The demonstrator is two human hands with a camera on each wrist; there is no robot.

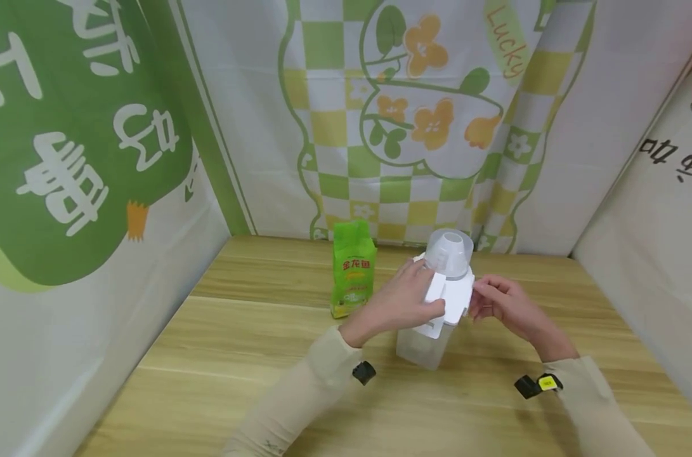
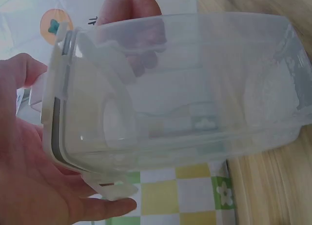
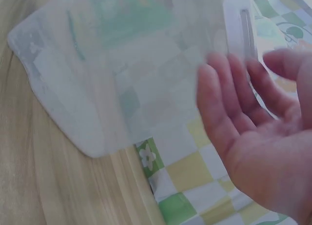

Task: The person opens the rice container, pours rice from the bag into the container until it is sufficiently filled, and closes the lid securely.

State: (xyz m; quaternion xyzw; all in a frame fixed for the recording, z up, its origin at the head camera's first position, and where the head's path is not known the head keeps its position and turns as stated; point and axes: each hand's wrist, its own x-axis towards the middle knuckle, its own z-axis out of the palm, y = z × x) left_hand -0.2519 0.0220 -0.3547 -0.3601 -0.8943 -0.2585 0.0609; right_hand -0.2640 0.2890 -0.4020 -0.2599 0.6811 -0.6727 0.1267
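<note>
A translucent storage container (image 1: 422,348) with a white lid stands tilted on the table. A clear measuring cup (image 1: 450,254) sits upside down on the lid's far part. My left hand (image 1: 403,298) rests across the lid, the thumb over its top and the fingers reaching past its left edge. By those fingers a white side clasp (image 2: 111,187) sticks outward. My right hand (image 1: 508,308) is at the lid's right edge, its loosely bent fingers touching the clasp (image 3: 239,30) on that side. Through the clear wall, the container looks largely unfilled.
A green upright packet (image 1: 354,270) with red lettering stands on the wooden table (image 1: 254,343), left of the container. Printed cloth curtains (image 1: 334,127) hang behind the table and along both sides.
</note>
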